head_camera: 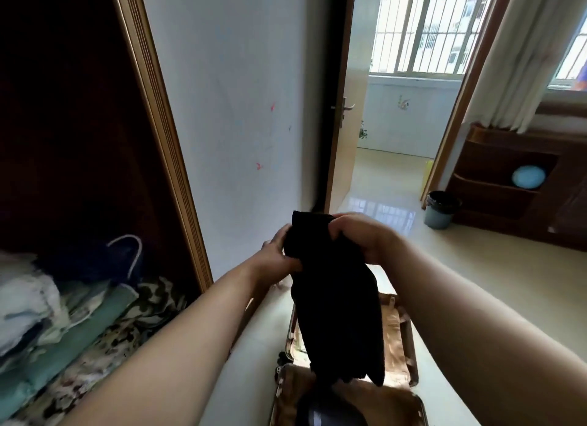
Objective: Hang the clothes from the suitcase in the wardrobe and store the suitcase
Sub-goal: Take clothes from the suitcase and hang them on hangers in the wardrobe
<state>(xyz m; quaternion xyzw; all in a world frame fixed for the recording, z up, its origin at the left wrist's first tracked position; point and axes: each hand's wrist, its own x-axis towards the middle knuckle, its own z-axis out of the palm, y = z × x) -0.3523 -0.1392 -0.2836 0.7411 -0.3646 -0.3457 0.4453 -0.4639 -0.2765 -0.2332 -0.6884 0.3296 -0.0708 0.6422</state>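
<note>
A black garment (336, 301) hangs down in front of me, held up by its top end. My left hand (279, 251) grips its left edge and my right hand (362, 235) is closed over its upper right corner. Below it the suitcase (398, 330) lies open on the floor, showing a tan lining and another dark item (324, 413) in the near half. The wardrobe (79, 139) stands open at the left, dark inside. A white hanger (131, 251) lies on a dark garment there, above folded bedding (63, 324).
A white wall panel (241, 108) stands straight ahead. An open doorway (397, 123) leads to a tiled balcony with barred windows. A grey waste bin (441, 209) and a brown shelf unit (508, 177) stand at the right, beneath curtains.
</note>
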